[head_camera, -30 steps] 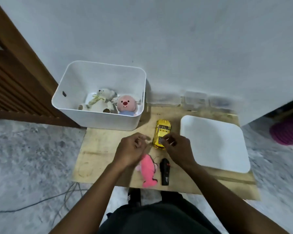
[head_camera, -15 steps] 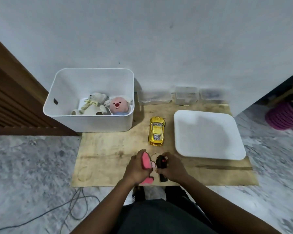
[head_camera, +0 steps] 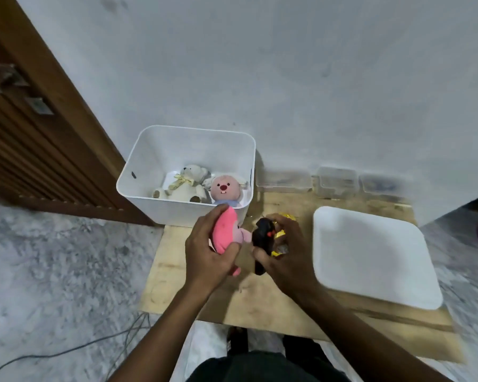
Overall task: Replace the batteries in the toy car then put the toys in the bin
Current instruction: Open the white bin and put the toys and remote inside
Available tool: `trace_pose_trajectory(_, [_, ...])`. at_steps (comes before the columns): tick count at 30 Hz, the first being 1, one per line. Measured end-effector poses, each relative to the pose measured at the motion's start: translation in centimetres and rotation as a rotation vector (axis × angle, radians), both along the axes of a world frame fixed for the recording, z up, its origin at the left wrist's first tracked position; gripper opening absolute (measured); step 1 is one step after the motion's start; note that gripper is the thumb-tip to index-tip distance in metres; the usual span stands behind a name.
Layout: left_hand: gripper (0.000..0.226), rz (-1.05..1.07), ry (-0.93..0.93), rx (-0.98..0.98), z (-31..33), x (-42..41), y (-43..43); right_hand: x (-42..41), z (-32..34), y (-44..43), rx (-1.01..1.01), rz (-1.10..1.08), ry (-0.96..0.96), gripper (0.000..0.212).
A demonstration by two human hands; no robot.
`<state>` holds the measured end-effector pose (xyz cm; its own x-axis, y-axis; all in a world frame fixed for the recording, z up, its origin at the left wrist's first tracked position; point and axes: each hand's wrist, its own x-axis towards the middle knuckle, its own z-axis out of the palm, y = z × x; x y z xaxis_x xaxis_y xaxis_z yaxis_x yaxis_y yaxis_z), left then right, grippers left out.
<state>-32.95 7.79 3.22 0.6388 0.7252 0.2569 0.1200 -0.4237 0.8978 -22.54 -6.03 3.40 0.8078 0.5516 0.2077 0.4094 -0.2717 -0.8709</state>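
Two soft toys (head_camera: 185, 186) in bin (head_camera: 177, 150); left fingers (head_camera: 210, 219) round pink plush (head_camera: 225, 232), right fingers (head_camera: 283, 220) round black remote (head_camera: 264, 235).

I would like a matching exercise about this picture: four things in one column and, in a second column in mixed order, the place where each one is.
Things
1. pink plush toy
2. black remote control
3. white teddy bear
4. white lid

Places
A. lying flat on the wooden board
B. held in the left hand
C. inside the white bin
D. held in the right hand

Right pairs: 1-B, 2-D, 3-C, 4-A.
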Motion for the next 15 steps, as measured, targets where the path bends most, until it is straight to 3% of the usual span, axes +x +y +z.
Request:
trace_pose_trajectory(3, [0.061,0.059,-0.116,0.016,4.3,1.9,3.3,1.6,4.5,4.3,0.089,0.019,-0.04,0.059])
trace_pose_trajectory(6, [0.061,0.119,-0.079,0.013,6.7,4.1,7.6,3.6,7.0,8.9,0.162,0.078,0.023,0.055])
trace_pose_trajectory(15, [0.069,0.024,0.373,-0.154,5.1,8.9,19.0,9.9,4.6,21.0,-0.152,0.158,0.158,0.063])
